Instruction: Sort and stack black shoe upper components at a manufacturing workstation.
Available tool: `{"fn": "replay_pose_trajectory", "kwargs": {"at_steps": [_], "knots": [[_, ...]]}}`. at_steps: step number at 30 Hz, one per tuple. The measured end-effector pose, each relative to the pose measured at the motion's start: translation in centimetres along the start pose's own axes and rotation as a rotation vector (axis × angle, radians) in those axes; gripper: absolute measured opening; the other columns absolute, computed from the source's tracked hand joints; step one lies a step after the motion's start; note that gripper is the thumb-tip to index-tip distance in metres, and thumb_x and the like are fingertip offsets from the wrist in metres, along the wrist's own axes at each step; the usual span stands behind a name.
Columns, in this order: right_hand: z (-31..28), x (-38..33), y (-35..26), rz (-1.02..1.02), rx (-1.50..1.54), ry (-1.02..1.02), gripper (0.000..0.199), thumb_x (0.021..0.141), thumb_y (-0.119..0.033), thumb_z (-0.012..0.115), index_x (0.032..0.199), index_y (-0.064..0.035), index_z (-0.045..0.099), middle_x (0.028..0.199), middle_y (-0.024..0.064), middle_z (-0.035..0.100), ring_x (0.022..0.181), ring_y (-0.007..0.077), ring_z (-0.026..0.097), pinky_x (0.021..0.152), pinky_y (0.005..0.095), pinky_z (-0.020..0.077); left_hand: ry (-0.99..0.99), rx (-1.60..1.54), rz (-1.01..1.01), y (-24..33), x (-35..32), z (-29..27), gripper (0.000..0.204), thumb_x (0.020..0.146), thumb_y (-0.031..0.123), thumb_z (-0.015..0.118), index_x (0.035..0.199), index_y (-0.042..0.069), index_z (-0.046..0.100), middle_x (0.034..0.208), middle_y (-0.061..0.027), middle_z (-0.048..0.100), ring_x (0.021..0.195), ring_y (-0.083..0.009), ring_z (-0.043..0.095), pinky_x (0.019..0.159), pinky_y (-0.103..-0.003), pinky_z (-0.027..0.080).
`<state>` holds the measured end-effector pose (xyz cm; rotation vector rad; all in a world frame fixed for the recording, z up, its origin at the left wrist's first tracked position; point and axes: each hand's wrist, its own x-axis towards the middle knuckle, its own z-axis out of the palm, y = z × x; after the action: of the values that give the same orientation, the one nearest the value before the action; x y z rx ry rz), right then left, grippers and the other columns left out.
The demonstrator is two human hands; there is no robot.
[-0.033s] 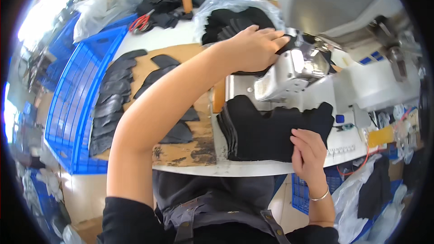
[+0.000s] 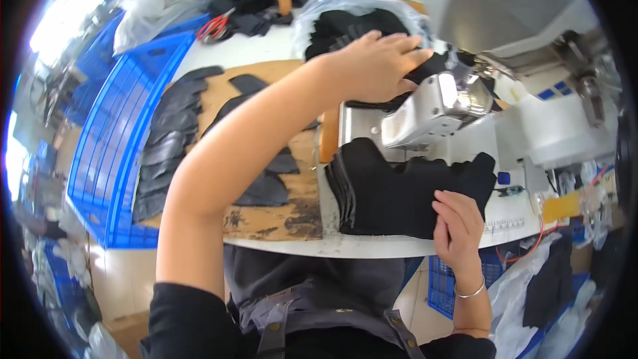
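Left grip: left hand (image 2: 374, 66) reaches forward over the sewing machine head (image 2: 435, 110), fingers together and flat on a black fabric piece (image 2: 435, 66) behind the machine; whether it pinches the piece, I cannot tell.
Right grip: right hand (image 2: 457, 223) lies at the near edge of the tabletop (image 2: 372, 247), fingertips pressed on the stack of black cut pieces (image 2: 399, 193), thumb at the stack's edge; not clearly clamped.
Stack: fanned layers, just left of the right hand, directly below the machine head, touching the tabletop.
Wrist: a thin silver bangle (image 2: 473, 290) sits on the right wrist.
Beyond the left hand: a clear plastic bag (image 2: 345, 3) holding more black fabric, just past the fingers.
Left of the left forearm: a brown board (image 2: 279, 216) carrying dark curved cut pieces (image 2: 166, 139) in a row.
Farther left: a blue plastic crate (image 2: 113, 159), beside the board.
Far left, above: red-handled scissors (image 2: 212, 26) on the tabletop, well apart from both hands.
Near body: dark apron (image 2: 319, 312) below the tabletop edge.
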<state>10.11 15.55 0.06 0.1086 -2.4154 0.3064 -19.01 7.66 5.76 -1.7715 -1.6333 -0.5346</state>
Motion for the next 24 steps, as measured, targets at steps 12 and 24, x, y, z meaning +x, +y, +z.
{"fn": "replay_pose_trajectory", "kwargs": {"at_steps": [12,24], "knots": [[2.9,0.8,-6.7,-0.344,0.190,-0.113,0.018,0.079,-0.010,0.065,0.097,-0.0089,0.064,0.101,0.0072,0.064,0.091,0.0215,0.062,0.085,0.0382,0.0506,-0.527,-0.151,-0.402,-2.4,-17.5,-11.6,0.016,0.079,0.006,0.065,0.094,0.006,0.063,0.093,-0.0088,0.061,0.090,-0.0288,0.059,0.078,-0.039,0.047],[14.7,8.1,-13.3,0.040,0.075,-0.274,0.053,0.079,-0.023,0.067,0.123,0.0030,0.052,0.127,0.0212,0.050,0.118,0.0356,0.048,0.091,0.0418,0.0434,-0.645,-0.199,-0.248,-3.5,-18.2,-8.8,0.037,0.070,0.004,0.058,0.106,0.010,0.058,0.109,-0.0059,0.054,0.107,-0.0246,0.050,0.093,-0.041,0.040]]}}
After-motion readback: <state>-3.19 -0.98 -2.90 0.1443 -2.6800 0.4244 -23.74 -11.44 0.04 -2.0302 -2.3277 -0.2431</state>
